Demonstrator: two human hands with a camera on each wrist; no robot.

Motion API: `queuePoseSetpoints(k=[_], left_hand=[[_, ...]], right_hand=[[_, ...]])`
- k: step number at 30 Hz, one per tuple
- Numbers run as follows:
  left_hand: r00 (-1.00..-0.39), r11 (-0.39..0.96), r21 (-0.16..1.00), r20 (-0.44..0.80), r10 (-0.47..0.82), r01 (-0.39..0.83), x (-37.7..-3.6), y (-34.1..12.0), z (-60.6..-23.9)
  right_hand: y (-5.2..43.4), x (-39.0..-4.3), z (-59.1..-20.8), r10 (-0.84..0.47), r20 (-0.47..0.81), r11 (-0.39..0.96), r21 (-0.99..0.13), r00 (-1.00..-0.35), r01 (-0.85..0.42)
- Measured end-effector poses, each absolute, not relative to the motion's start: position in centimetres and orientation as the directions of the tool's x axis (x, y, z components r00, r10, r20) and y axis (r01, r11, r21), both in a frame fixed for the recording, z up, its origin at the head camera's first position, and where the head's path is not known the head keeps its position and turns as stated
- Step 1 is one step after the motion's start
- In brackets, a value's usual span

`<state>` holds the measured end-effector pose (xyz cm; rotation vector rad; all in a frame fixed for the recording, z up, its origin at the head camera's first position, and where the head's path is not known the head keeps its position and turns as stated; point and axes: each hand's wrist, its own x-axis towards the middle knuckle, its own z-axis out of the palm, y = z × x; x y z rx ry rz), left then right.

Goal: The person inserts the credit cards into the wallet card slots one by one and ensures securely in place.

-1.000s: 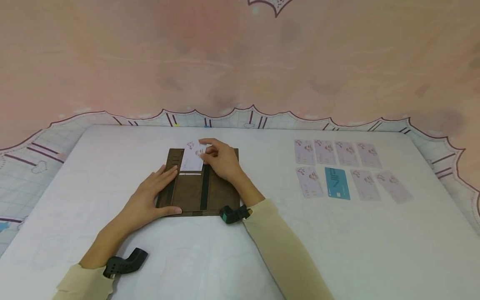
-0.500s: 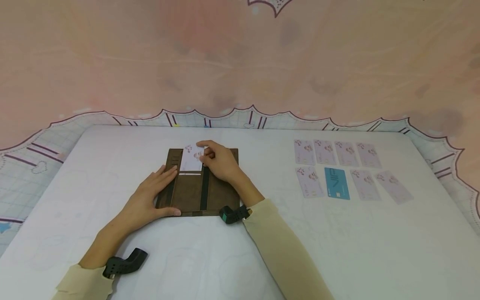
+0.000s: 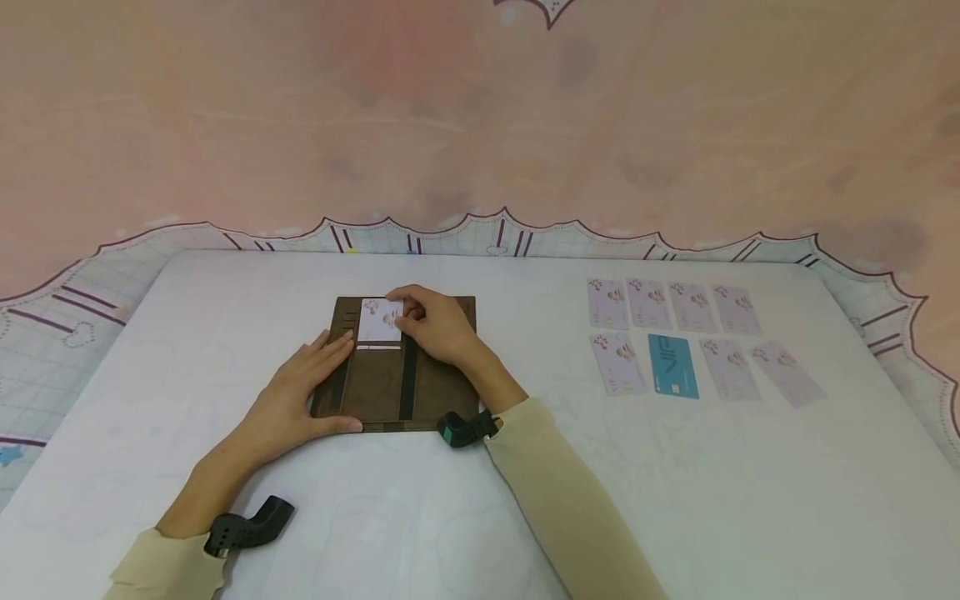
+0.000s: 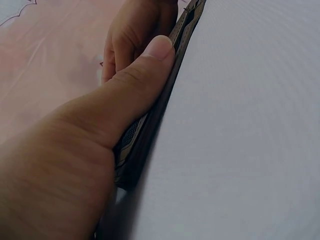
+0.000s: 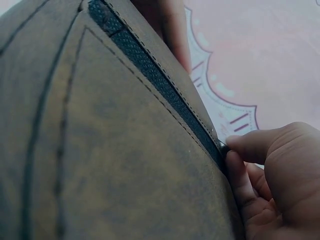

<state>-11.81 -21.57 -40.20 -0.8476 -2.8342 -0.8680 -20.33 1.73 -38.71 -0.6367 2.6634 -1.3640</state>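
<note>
A brown wallet (image 3: 375, 387) lies spread flat on the white table, with a dark strip down its middle. A white card (image 3: 379, 320) with small reddish prints sits partly inside a slot on its left panel. My right hand (image 3: 438, 325) pinches the card's right edge between thumb and index finger. On the wallet's left side rests my left hand (image 3: 300, 392), fingers stretched out and thumb along the near edge. In the left wrist view the thumb (image 4: 145, 67) presses on the wallet's edge. The wallet's pocket (image 5: 165, 90) gapes along its stitched border in the right wrist view.
To the right, several pale printed cards (image 3: 693, 307) lie in two rows on the table (image 3: 525, 500). Among them, in the nearer row, is a blue card (image 3: 673, 367). A patterned cloth (image 3: 480, 125) hangs behind the table.
The white card has slid down toward me, deeper into the wallet's slot, so less of it stands out beyond the top edge. My right hand moved down with it; my left stayed still.
</note>
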Motion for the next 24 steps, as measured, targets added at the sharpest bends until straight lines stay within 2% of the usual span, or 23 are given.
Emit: queuePoseSetpoints(k=[24], left_hand=[[-0.85, 0.696, 0.499, 0.201, 0.487, 0.517, -11.82, -21.61, -40.31]], right_hand=[[1.9, -20.33, -38.95, -0.474, 0.139, 0.505, -0.766, -0.87, -0.398]])
